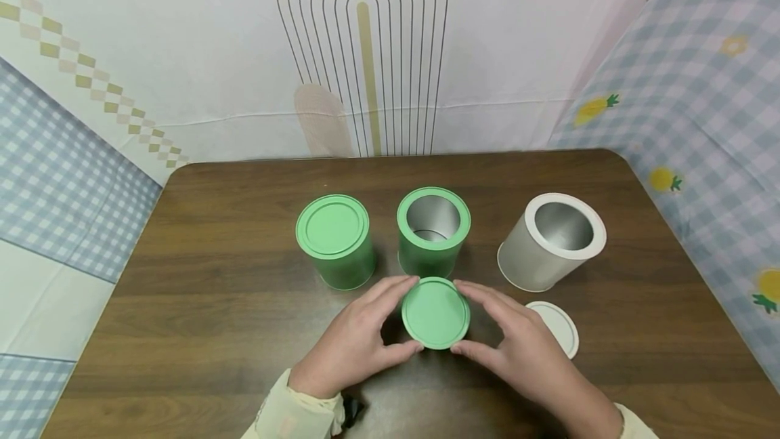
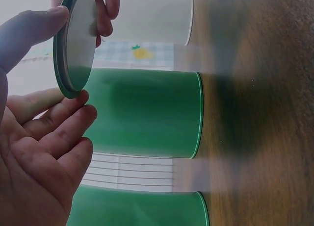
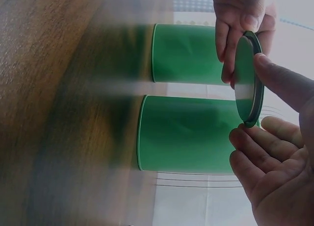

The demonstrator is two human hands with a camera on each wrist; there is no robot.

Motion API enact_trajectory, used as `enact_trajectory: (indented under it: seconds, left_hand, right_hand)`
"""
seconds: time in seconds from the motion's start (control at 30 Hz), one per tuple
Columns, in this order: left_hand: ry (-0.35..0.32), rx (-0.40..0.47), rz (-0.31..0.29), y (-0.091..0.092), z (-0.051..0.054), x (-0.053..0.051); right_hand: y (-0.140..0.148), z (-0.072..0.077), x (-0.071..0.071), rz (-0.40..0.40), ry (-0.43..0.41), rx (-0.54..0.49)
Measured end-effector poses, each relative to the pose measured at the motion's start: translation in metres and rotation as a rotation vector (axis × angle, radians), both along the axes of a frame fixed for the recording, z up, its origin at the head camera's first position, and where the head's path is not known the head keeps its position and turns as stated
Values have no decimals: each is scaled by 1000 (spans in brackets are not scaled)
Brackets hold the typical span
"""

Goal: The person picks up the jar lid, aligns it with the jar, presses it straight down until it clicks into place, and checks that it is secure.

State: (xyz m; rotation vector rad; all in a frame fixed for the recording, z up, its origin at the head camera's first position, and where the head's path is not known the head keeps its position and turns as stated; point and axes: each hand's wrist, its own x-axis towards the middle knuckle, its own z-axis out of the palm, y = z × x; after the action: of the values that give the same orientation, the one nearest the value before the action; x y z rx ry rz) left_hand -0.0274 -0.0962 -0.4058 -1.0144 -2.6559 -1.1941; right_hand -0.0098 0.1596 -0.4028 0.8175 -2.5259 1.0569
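Observation:
A round green lid [image 1: 435,313] is held level above the table, in front of an open green can [image 1: 429,259]. My left hand [image 1: 359,334] pinches its left edge between thumb and fingers, and my right hand [image 1: 518,344] pinches the right edge the same way. The lid's metallic underside shows in the left wrist view, where the lid [image 2: 81,44] is apart from the green can [image 2: 147,113] behind it. In the right wrist view the lid [image 3: 249,79] is also gripped from both sides.
A green can with its lid on [image 1: 334,229] stands at the left. At the right, an open white can [image 1: 533,256] stands behind a white lid [image 1: 557,327], which is partly hidden by my right hand. A dark object [image 1: 352,412] is by my left sleeve.

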Motion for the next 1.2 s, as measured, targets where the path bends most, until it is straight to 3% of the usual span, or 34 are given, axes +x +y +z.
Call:
enact_trajectory:
  seconds: [0.43,0.67,1.2]
  left_hand:
    - [33,37,8,-1,1,-2]
    - [35,52,16,-1,2,-2]
    - [105,71,41,0,1,-2]
  right_hand:
    - [-2,5,-2,-10,5,2]
    - [0,6,-2,-10,-62,21]
    - [-2,11,-3,-24,-51,-20]
